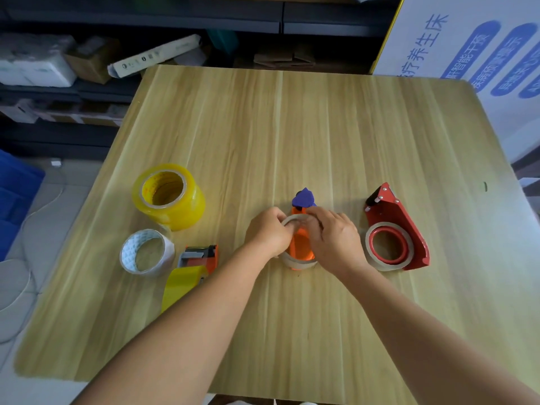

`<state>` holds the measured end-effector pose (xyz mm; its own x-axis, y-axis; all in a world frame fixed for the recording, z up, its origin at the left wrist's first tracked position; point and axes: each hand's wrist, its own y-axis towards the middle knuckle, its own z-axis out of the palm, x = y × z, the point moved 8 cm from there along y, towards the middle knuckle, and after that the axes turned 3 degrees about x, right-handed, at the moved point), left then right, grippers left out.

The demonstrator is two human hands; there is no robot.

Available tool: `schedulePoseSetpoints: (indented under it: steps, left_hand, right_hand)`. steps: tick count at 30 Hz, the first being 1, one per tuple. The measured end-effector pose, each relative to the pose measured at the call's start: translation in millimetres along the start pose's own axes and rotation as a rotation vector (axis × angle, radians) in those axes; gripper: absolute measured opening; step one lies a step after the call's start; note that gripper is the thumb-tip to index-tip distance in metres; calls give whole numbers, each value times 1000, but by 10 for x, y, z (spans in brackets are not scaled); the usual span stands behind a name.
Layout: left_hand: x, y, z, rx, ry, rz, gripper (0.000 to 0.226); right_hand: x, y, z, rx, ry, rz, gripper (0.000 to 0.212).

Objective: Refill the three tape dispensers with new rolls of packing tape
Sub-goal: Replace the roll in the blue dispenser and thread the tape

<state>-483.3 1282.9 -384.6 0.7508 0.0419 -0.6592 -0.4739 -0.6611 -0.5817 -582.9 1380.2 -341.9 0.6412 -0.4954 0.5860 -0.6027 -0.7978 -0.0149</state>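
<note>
An orange dispenser (301, 248) with a purple tip lies in the middle of the wooden table (292, 127). A bare cardboard core (287, 260) rings its hub. My left hand (267, 232) and my right hand (333, 238) both grip that core's far rim from either side. A red metal dispenser (391, 214) lies to the right with a cardboard core (388, 248) on its red hub. At the left lie a tall yellow tape stack (169, 197), a clear roll (146, 251) with a printed core, and a third orange dispenser (198, 258) holding yellow tape.
Dark shelves with boxes and white packages (35, 62) run behind the table. A large white printed carton (473, 54) stands at the back right corner. A blue crate (14, 197) sits on the floor at the left, beside white cables.
</note>
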Motion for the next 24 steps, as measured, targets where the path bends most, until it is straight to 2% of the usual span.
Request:
schedulePoseSetpoints:
  steps: [3, 5, 8, 12, 15, 20, 24]
  left_hand:
    - [-83, -43, -161, -53, -32, 57, 20]
    - [-146, -90, -372, -143, 4, 122, 22]
    - [-200, -202, -809, -303, 97, 208, 21]
    - [-127, -386, -1372, -431, 86, 271, 29]
    - [91, -536, -1753, -533, 114, 229, 42]
    - [688, -736, -2258, -696, 43, 84, 28]
    - [1150, -766, -2421, -709, -44, 13, 28]
  right_hand:
    - [46, 53, -20, 11, 174, 113, 32]
    - [145, 107, -25, 19, 265, 153, 32]
    - [397, 213, -6, 25, 350, 134, 24]
    - [868, 335, 80, 26, 421, 70, 16]
    - [1314, 381, 238, 93, 423, -17, 21]
    - [1937, 340, 688, 233, 321, -134, 29]
    - [2166, 277, 1041, 327, 298, -112, 27]
